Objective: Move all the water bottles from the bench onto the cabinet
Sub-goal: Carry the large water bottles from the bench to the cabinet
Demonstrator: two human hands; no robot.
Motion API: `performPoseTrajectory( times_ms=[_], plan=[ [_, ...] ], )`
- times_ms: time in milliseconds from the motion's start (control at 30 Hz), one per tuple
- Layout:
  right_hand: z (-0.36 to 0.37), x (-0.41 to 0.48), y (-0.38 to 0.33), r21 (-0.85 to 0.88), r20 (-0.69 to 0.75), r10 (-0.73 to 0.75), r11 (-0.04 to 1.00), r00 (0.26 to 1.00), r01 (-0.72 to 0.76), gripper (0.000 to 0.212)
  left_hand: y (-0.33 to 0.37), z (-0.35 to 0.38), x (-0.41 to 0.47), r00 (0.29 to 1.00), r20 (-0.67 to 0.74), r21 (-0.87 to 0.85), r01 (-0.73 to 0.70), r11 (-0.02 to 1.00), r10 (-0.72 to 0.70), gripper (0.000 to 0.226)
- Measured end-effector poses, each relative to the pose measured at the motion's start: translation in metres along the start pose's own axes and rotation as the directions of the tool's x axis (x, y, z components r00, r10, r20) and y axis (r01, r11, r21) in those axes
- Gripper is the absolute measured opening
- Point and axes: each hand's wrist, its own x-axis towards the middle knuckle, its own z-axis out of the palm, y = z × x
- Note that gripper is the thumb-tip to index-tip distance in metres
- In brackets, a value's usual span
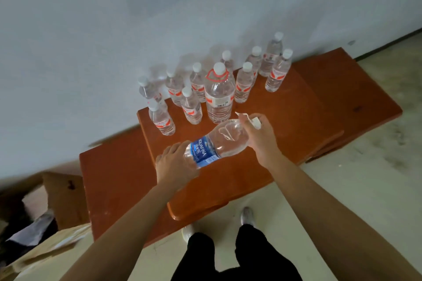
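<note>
Two hands hold one tilted blue-labelled bottle [212,146]: left hand [173,164] curled round base, 8 o'clock; right hand [262,137] gripping neck, 2 o'clock.

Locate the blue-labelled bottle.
Head view, centre: the blue-labelled bottle is held tilted above the wooden top, left hand at its base, right hand at its neck, in front of the large bottle.

Small bottles [191,107] crowd the back of the wooden top [285,121] by the wall [91,52], narrow gaps between; big bottle [219,96] stands foremost. Bare wood in front and to their right. Held bottle [214,143] lies across the air above the front strip; boxes [64,194] on floor [365,189] at left.
</note>
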Motion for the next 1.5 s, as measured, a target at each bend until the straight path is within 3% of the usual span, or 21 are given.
performPoseTrajectory(
  times_ms=[100,200,333,433,533,633,800,1067,1133,1233,1367,1500],
  plan=[
    [0.02,0.002,-0.002,-0.158,-0.165,-0.242,0.963,0.956,0.216,0.022,-0.002,0.019,0.029,0.998,0.03,-0.175,-0.055,0.983,0.061,0.088],
    [0.036,0.006,-0.003,-0.343,-0.244,-0.462,0.864,0.853,0.37,0.025,0.001,0.035,0.055,0.993,0.012,-0.326,-0.106,0.94,0.116,0.084],
    [0.053,0.021,-0.006,-0.461,-0.19,-0.621,0.74,0.761,0.489,0.026,0.006,0.049,0.089,0.99,0.027,-0.439,-0.112,0.892,0.137,0.076],
    [0.073,0.033,-0.008,-0.524,-0.028,-0.692,0.625,0.721,0.579,0.027,0.004,0.057,0.105,0.995,0.065,-0.589,-0.023,0.808,0.076,0.075],
    [0.098,0.041,-0.009,-0.563,0.121,-0.722,0.515,0.681,0.646,0.025,-0.004,0.062,0.115,0.997,0.076,-0.654,0.043,0.755,0.009,0.076],
    [0.11,0.052,-0.019,-0.556,0.14,-0.694,0.535,0.706,0.636,0.022,-0.01,0.054,0.12,0.995,0.103,-0.665,0.07,0.743,-0.001,0.075],
    [0.12,0.066,-0.019,-0.59,0.313,-0.613,0.472,0.725,0.655,0.019,-0.022,0.047,0.122,0.985,0.171,-0.601,0.082,0.795,0.028,0.069],
    [0.116,0.058,-0.026,-0.618,0.378,-0.544,0.455,0.749,0.642,0.025,-0.031,0.009,0.115,0.971,0.218,-0.392,-0.005,0.92,0.098,0.049],
    [0.11,0.05,-0.028,-0.654,0.416,-0.51,0.408,0.753,0.637,0.035,-0.034,-0.009,0.105,0.977,0.175,-0.317,-0.058,0.947,0.118,0.046],
    [0.097,0.036,-0.042,-0.718,0.465,-0.561,0.213,0.685,0.662,0.048,-0.037,-0.045,0.085,0.993,0.063,-0.193,-0.083,0.978,0.097,0.043],
    [0.096,0.023,-0.079,-0.762,0.463,-0.628,0.079,0.626,0.643,0.052,-0.04,-0.103,0.055,0.984,-0.178,-0.057,-0.037,0.998,0.026,0.033],
    [0.111,0.007,-0.115,-0.647,0.562,-0.684,-0.014,0.465,0.762,0.053,-0.045,-0.162,-0.003,0.847,-0.526,-0.031,0.075,0.997,-0.08,0.037]
  ],
)
